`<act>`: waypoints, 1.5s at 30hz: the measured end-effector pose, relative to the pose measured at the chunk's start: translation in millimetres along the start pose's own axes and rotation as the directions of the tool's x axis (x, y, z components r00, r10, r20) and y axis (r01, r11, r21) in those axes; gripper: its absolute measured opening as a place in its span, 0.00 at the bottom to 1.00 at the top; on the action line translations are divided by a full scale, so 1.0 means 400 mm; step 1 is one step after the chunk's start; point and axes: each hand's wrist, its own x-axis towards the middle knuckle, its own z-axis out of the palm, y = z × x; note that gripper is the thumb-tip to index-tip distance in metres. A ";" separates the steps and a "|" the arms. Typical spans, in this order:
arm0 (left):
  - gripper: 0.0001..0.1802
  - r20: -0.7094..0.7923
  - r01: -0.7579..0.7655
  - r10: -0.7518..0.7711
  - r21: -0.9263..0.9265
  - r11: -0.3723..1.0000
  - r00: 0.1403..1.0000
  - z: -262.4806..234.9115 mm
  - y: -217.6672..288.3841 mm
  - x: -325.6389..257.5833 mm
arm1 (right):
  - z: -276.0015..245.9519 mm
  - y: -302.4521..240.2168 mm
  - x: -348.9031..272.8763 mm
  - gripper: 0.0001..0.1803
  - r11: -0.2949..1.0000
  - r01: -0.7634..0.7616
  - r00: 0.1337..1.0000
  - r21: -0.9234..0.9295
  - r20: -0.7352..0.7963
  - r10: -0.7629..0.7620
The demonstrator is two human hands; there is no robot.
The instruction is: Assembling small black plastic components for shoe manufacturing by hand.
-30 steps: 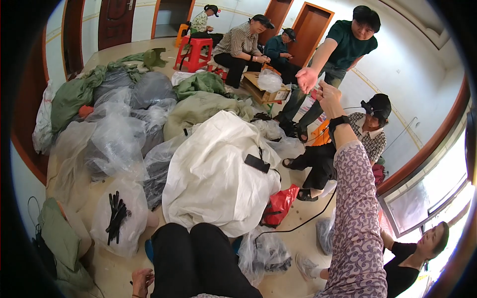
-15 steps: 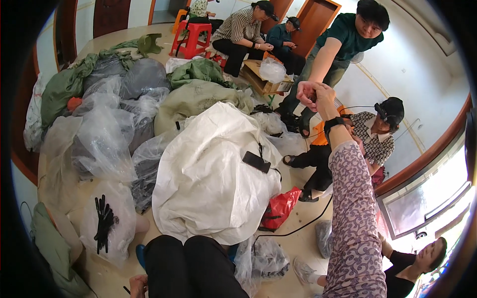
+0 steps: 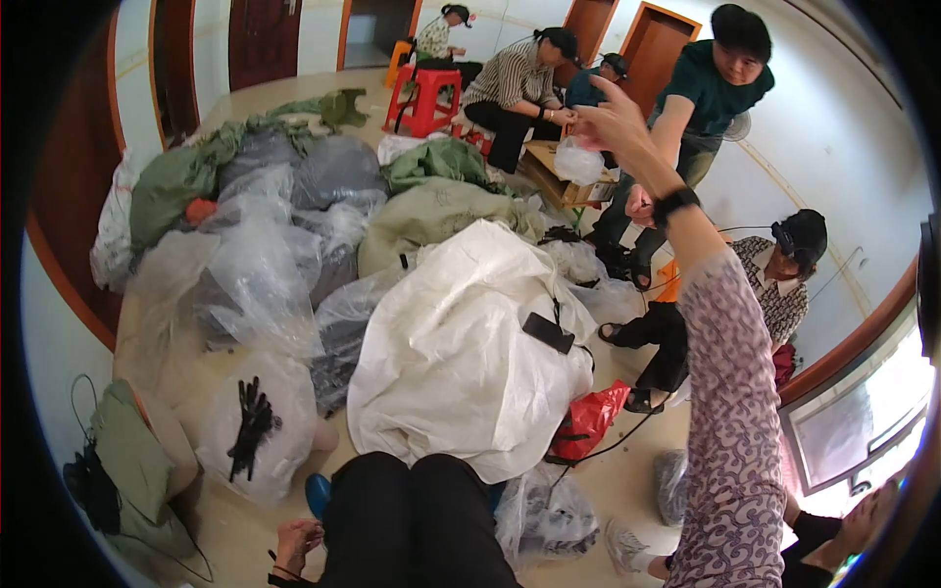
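Note:
My right hand [image 3: 619, 125] is raised at the end of a patterned sleeve, with a black band on the wrist. Its fingers are apart and seem to hold nothing. Just behind that wrist, the closed hand [image 3: 639, 204] of a standing person in a dark green shirt shows in part. Low beside my left thigh, my left hand [image 3: 297, 539] has curled fingers; whatever may be in them is hidden. Ahead of my knees, a large white cloth sack [image 3: 461, 353] bears a black phone-like device [image 3: 548, 333]. Black gloves [image 3: 252, 426] lie on a pale plastic bag [image 3: 294, 461] at left.
Clear plastic bags [image 3: 260, 265] and green sacks [image 3: 431, 216] are heaped ahead and left. A red bag [image 3: 592, 419] lies right of the white sack, near a black cable. Several people sit farther back, by a red stool [image 3: 431, 101] and a cardboard box [image 3: 559, 176].
My right hand has parted from the standing person's hand and moved up and left, its fingers now spread. That person's hand has drawn lower. More of my left hand shows as the view shifts.

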 end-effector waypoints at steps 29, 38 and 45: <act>0.09 0.086 -0.406 0.410 -0.066 0.912 0.908 -0.198 -0.063 0.181 | 0.519 0.064 -1.088 0.10 0.924 -0.295 0.846 -0.243 0.383 0.371; 0.09 -0.106 -0.618 0.779 0.547 0.564 0.618 -0.102 0.114 0.304 | 0.601 -0.016 -1.223 0.09 0.910 -0.094 0.992 -0.404 0.041 0.121; 0.12 -0.238 -0.619 0.921 0.685 0.385 0.309 -0.038 0.245 0.382 | 0.608 -0.057 -1.230 0.10 0.878 -0.072 0.997 -0.474 0.001 0.082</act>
